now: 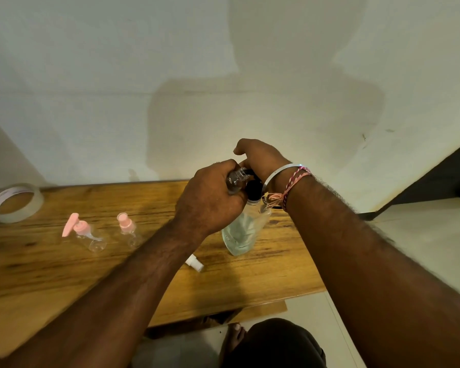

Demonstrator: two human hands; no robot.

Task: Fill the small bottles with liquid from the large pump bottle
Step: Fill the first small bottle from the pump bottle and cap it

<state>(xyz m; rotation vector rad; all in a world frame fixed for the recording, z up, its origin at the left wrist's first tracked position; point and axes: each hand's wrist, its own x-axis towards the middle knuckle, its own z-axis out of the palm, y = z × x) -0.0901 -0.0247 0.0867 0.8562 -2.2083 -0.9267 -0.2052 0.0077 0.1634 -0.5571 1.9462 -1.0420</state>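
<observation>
A large clear pump bottle [241,232] with a black pump head stands on the wooden table [64,274]. My left hand [210,197] grips a small clear bottle [235,179], tilted with its mouth at the black nozzle. My right hand [260,158] rests on top of the pump head, fingers curled over it. Two small clear bottles with pink tops stand to the left: one with a pump top [87,235], one with a cap [129,229]. A white spray cap [194,262] lies on the table under my left forearm.
A roll of clear tape [14,203] lies at the table's far left by the white wall. The table's right edge ends near the pump bottle, with pale floor beyond. My knee and foot show below the front edge.
</observation>
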